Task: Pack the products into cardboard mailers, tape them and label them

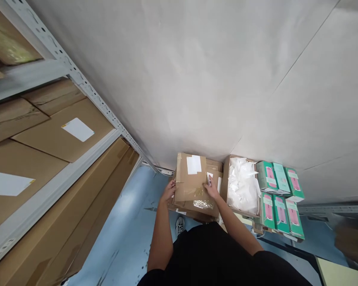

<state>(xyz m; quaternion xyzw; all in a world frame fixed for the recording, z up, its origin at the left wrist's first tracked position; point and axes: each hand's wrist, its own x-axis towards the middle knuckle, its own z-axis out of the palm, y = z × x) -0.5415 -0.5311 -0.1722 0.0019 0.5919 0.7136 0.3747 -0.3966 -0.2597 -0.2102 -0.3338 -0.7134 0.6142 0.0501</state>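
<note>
Between my two hands is a brown cardboard box (189, 182) with two white labels and a strip of clear tape along its near side. My left hand (168, 191) has its fingers closed around the left edge. The right edge is gripped by my right hand (211, 188), its thumb and fingers bent at the side. Under and beside this box lie more brown cardboard pieces (214, 174), stacked, some with white labels and shiny tape. The undersides of my fingers are partly hidden.
Just right of the stack stands an open carton (226, 178) filled with crumpled white bags (243, 186). Several green boxes with pink bottle pictures (268, 210) stand beyond it. A metal rack (107, 115) with large cartons rises at left. A pale wall (211, 87) stands ahead; the floor (122, 234) is blue.
</note>
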